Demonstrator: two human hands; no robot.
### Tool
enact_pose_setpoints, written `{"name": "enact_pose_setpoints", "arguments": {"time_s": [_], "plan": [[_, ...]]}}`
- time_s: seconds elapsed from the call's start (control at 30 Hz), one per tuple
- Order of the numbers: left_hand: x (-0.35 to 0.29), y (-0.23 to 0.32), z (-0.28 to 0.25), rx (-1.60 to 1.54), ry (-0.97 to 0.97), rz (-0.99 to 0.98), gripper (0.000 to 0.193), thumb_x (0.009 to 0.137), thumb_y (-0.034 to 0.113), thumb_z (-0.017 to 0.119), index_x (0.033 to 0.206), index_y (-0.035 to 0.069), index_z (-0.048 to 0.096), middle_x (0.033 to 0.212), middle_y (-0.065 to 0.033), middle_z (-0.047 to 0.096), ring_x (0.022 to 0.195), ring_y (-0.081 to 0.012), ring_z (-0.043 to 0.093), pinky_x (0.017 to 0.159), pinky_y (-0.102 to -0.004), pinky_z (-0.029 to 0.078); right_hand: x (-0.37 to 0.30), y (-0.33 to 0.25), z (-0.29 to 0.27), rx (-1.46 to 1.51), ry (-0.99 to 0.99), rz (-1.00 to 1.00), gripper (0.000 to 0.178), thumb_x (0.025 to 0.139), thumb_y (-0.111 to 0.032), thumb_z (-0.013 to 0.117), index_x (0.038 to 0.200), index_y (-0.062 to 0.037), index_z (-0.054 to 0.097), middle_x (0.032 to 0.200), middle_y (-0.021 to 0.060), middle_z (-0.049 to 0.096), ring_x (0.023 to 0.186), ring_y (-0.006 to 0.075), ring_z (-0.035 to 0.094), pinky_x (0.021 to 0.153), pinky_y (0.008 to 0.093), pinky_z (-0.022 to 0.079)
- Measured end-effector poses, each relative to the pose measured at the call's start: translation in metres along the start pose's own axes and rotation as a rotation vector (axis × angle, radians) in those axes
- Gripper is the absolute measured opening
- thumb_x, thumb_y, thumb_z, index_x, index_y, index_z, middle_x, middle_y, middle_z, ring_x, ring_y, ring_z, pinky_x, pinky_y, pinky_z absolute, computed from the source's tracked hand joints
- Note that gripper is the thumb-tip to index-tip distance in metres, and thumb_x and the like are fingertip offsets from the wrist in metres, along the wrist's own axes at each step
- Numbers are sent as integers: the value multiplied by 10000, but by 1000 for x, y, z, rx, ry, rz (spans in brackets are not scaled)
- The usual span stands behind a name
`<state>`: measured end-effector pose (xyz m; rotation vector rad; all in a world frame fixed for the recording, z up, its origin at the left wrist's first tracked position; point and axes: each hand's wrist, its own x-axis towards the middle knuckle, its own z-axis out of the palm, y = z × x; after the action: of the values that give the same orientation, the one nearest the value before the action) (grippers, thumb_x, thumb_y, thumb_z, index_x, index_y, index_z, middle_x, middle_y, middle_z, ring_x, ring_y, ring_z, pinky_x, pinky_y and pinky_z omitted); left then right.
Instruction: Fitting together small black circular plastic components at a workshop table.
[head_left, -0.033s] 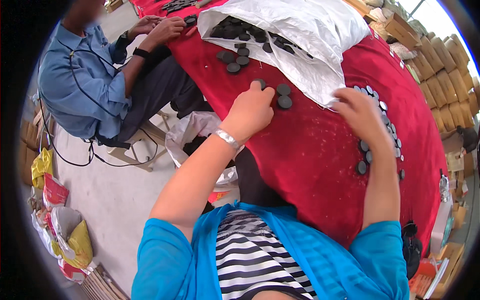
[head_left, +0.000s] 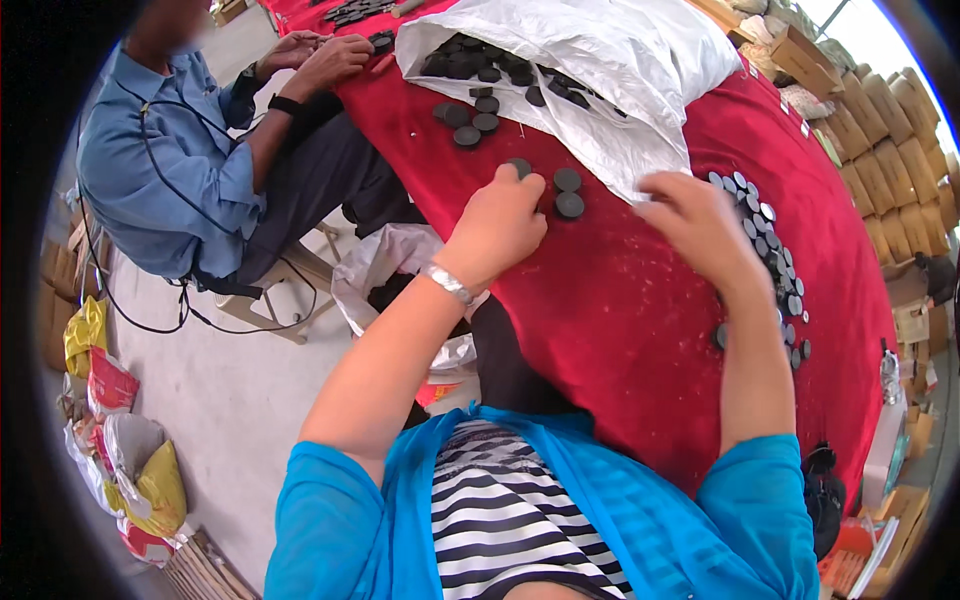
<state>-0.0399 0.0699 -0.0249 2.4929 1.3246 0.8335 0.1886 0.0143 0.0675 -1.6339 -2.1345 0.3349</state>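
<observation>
My left hand (head_left: 500,220) is closed on a round black disc (head_left: 519,168) just above the red cloth, near its left edge. Two more black discs (head_left: 568,193) lie touching on the cloth, right of that hand. My right hand (head_left: 695,225) hovers by the lower corner of a white woven sack (head_left: 620,150), fingers loosely bent and apart, slightly blurred, with nothing visible in them. Dark discs (head_left: 480,55) fill the sack's mouth. Several loose discs (head_left: 467,136) lie in front of it. Beyond my right forearm spreads a group of grey-topped discs (head_left: 762,245), partly hidden by the arm.
A co-worker in a blue shirt (head_left: 170,180) sits at the left, hands (head_left: 330,60) at the table edge beside small dark pieces. A pale bag (head_left: 365,265) with black contents stands below the red-covered table (head_left: 620,340). Stacked cartons (head_left: 885,150) line the right side; filled bags (head_left: 155,490) lie at lower left.
My right hand has shifted left, closer to the sack's corner, uncovering more of the grey-topped discs. My left hand stays almost in place with its disc.
</observation>
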Motion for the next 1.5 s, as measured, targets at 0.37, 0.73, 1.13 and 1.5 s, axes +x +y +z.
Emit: {"name": "enact_pose_setpoints", "arguments": {"time_s": [0.37, 0.73, 1.13, 1.5], "plan": [[-44, 5, -41, -1108, 69, -479, 342, 804, 8, 604, 1133, -27, 516, 923, -86, 590, 693, -130, 616, 565, -241, 508, 76, 1, 68, -113, -187, 28, 364, 793, -160, 660, 1121, -28, 576, 1001, 125, 605, 921, 250, 594, 819, 334, 468], [-46, 35, -39, -1363, 145, -371, 358, 829, -23, 575, 1179, -34, 497, 1024, -113, 579, 741, -158, 629, 611, -269, 540, 21, -33, 54, 968, -200, -93, 401, 784, 2, 656, 1168, -3, 539, 1013, 49, 587, 910, 120, 573, 797, 265, 479], [-56, 39, -45, -1524, 181, -421, 339, 860, -9, 558, 1194, -14, 503, 1018, -132, 622, 769, -180, 655, 644, -262, 561, 9, -30, 58, 964, -134, -118, 402, 792, -36, 669, 1177, -18, 553, 1017, 43, 595, 904, 103, 557, 800, 255, 461], [-88, 8, -59, -1957, 127, -652, 285, 962, 269, 498, 988, -1, 585, 963, -228, 657, 741, -206, 678, 595, -244, 568, 6, -37, 65, 986, -286, -10, 364, 829, -69, 651, 1177, -19, 555, 987, 5, 576, 882, 67, 534, 778, 228, 441]]}}
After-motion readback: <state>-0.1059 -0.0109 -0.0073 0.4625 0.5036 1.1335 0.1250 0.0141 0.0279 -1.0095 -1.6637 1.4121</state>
